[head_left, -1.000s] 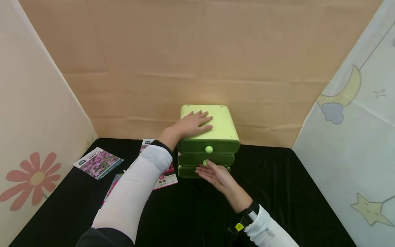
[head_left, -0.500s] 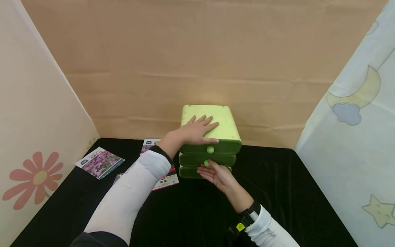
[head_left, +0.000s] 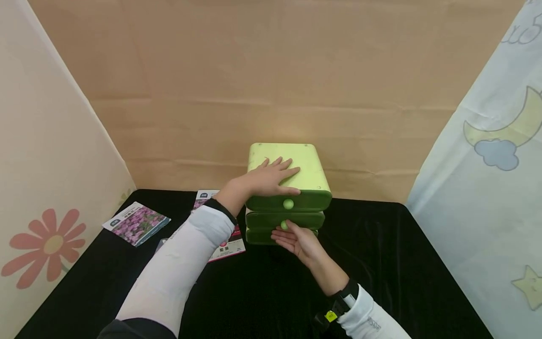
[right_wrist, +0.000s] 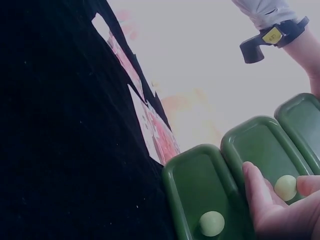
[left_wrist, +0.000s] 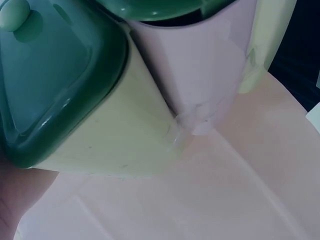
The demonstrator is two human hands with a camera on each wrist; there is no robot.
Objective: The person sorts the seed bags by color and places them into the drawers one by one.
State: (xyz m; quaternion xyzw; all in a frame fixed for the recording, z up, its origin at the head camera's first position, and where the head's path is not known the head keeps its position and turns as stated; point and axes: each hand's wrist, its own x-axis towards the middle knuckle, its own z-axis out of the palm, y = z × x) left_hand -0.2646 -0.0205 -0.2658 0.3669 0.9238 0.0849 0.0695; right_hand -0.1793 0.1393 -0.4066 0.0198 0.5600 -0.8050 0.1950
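A small drawer cabinet (head_left: 311,165) with a pale green top and dark green drawer fronts stands at the back of the table. My left hand (head_left: 273,182) rests on its top with fingers spread, the thumb near the front edge. Below, my right hand (head_left: 302,244) pinches the round middle knob (right_wrist: 286,188) between thumb and fingers. The top knob (head_left: 288,204) and bottom knob (right_wrist: 212,223) are untouched. In the left wrist view, a dark gap shows behind the green front of the middle drawer (left_wrist: 155,7). Only part of the left hand shows there.
Left of the cabinet, a stack of flower-picture cards (head_left: 136,223) lies on the black tablecloth (head_left: 254,292). More cards (head_left: 228,247) are partly hidden behind the left forearm. A brown paper backdrop (head_left: 271,84) stands behind, with printed cloth panels (head_left: 478,202) at both sides.
My left hand has slid right and toward the front edge of the cabinet's top, its fingers spread wider. The right hand stays at the middle knob. The view has shifted slightly.
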